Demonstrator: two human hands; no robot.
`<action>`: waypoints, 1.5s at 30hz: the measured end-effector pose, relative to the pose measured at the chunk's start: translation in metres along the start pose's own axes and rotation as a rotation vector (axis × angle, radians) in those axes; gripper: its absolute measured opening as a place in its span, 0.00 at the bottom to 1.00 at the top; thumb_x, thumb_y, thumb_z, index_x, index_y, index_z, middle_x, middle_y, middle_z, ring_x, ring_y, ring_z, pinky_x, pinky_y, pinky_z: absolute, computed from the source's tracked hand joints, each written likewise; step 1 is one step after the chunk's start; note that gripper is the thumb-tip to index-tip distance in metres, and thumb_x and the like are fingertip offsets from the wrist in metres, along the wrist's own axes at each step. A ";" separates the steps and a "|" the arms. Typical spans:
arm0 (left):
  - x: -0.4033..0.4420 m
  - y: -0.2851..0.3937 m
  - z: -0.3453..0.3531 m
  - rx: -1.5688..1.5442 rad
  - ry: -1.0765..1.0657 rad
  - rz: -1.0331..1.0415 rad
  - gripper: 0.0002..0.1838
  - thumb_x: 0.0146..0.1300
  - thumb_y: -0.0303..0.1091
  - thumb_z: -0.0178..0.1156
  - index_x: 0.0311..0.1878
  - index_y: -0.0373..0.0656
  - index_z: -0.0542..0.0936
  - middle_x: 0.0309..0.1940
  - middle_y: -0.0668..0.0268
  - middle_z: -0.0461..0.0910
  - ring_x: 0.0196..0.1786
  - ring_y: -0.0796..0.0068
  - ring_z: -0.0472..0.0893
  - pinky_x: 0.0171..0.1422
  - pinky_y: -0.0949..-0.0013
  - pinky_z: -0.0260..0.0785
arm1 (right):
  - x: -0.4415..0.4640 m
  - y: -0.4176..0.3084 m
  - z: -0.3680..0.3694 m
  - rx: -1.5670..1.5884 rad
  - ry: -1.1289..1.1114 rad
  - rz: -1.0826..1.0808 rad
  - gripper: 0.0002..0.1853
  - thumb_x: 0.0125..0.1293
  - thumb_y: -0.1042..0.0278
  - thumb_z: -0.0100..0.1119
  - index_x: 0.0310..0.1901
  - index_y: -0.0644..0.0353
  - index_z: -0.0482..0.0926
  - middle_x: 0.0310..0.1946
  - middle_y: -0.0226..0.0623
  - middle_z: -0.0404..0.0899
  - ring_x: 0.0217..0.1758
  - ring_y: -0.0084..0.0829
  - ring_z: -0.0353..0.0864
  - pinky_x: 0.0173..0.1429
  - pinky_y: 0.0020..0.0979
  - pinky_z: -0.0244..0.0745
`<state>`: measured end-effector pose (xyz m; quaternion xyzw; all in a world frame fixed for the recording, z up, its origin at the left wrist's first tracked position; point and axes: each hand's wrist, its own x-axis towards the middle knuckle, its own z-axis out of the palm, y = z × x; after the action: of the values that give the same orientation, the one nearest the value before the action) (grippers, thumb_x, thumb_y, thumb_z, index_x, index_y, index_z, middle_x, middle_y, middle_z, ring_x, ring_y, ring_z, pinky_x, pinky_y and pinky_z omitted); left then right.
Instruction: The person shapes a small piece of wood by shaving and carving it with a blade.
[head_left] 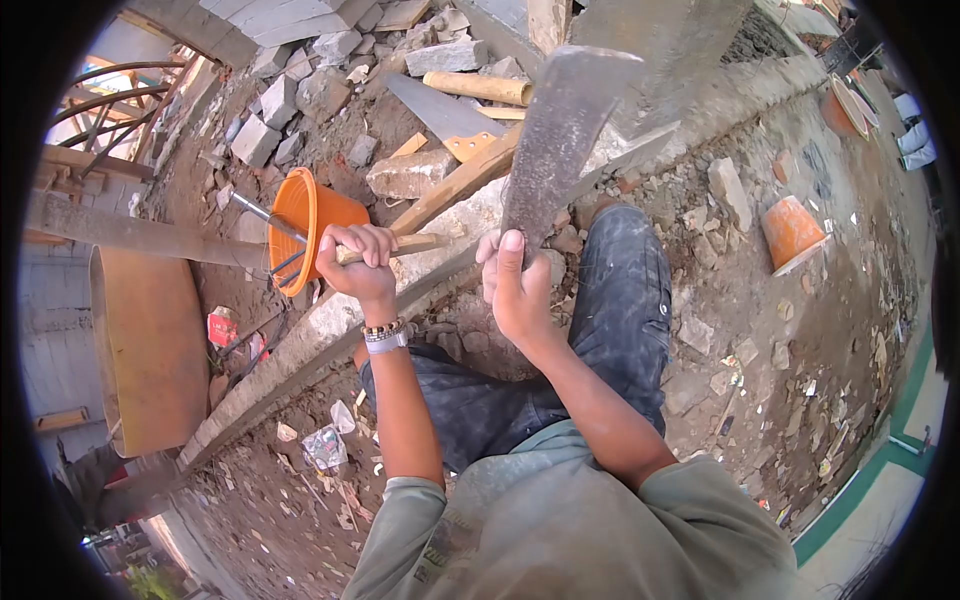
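Observation:
My left hand (360, 265) is closed around a short wooden handle (415, 243), whose bare end points right. My right hand (518, 290) grips a broad dark blade (562, 130) by its narrow lower end, thumb pressed flat on the metal. Upright and widening toward the top, the blade looks like a machete's. A gap separates the wooden handle from the blade. Just beyond my left hand is an orange bucket (345, 207), with a metal rod (262, 212) and a dark bar sticking out of its mouth.
A concrete beam (340, 315) crosses in front of my legs. A handsaw (432, 112), a wooden plank (460, 180) and broken blocks (256, 141) lie beyond it. Another orange bucket (790, 233) sits on the rubble-strewn ground at right. A yellowish board (150, 350) stands at left.

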<state>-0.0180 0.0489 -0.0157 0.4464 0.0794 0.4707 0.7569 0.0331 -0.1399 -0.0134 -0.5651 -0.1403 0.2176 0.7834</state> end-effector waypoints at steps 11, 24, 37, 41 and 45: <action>-0.007 0.007 -0.005 0.029 0.045 -0.004 0.19 0.71 0.47 0.37 0.26 0.48 0.64 0.09 0.70 0.58 0.12 0.74 0.56 0.24 0.65 0.59 | -0.012 0.079 -0.015 -0.529 -0.175 0.492 0.34 0.78 0.42 0.41 0.26 0.68 0.78 0.17 0.48 0.74 0.26 0.45 0.79 0.35 0.47 0.70; -0.008 0.009 -0.011 -0.012 0.137 0.024 0.19 0.72 0.46 0.38 0.25 0.48 0.63 0.09 0.71 0.56 0.11 0.75 0.55 0.23 0.66 0.59 | -0.018 0.049 0.001 -0.339 -0.003 0.067 0.30 0.79 0.48 0.42 0.31 0.70 0.76 0.17 0.46 0.71 0.23 0.43 0.73 0.32 0.42 0.67; -0.005 0.003 -0.002 0.021 0.101 0.047 0.19 0.72 0.46 0.38 0.27 0.47 0.63 0.09 0.70 0.57 0.12 0.75 0.55 0.24 0.66 0.60 | -0.009 0.020 -0.005 -0.403 -0.170 0.099 0.31 0.79 0.44 0.40 0.26 0.64 0.74 0.17 0.36 0.71 0.21 0.31 0.72 0.31 0.36 0.67; -0.004 0.005 -0.010 -0.006 0.139 0.045 0.18 0.72 0.47 0.38 0.27 0.48 0.63 0.09 0.71 0.56 0.12 0.75 0.55 0.25 0.67 0.60 | -0.010 -0.005 0.011 -0.069 -0.029 -0.033 0.28 0.80 0.44 0.38 0.29 0.59 0.71 0.18 0.25 0.65 0.22 0.16 0.64 0.27 0.26 0.60; -0.002 0.005 -0.010 -0.012 0.138 0.047 0.18 0.72 0.46 0.38 0.27 0.47 0.63 0.09 0.70 0.57 0.12 0.75 0.56 0.25 0.66 0.60 | -0.025 0.043 0.002 -0.578 -0.075 0.077 0.28 0.79 0.49 0.42 0.35 0.71 0.76 0.21 0.54 0.75 0.27 0.51 0.78 0.37 0.47 0.69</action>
<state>-0.0273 0.0535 -0.0187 0.4099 0.1180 0.5185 0.7411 0.0027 -0.1392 -0.0525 -0.7614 -0.2035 0.2189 0.5753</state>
